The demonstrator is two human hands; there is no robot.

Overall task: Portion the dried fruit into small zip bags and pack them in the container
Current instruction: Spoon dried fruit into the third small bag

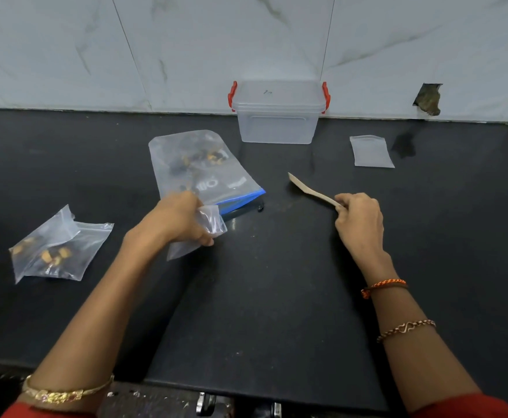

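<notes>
Gripping small zip bag [200, 233], left hand [180, 220]; right hand [359, 218] pinching wooden spoon [311, 190]; bare counter [276, 297] between.

Black counter [276, 297], marble wall [186, 49]

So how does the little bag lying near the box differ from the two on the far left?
The small zip bag right of the lidded container lies flat and looks empty; the two small bags on the left are rumpled and hold dried fruit pieces. It lies alone, while those two overlap. It sits near the wall; they lie nearer the counter's front edge. All are clear plastic on the black counter.
</notes>
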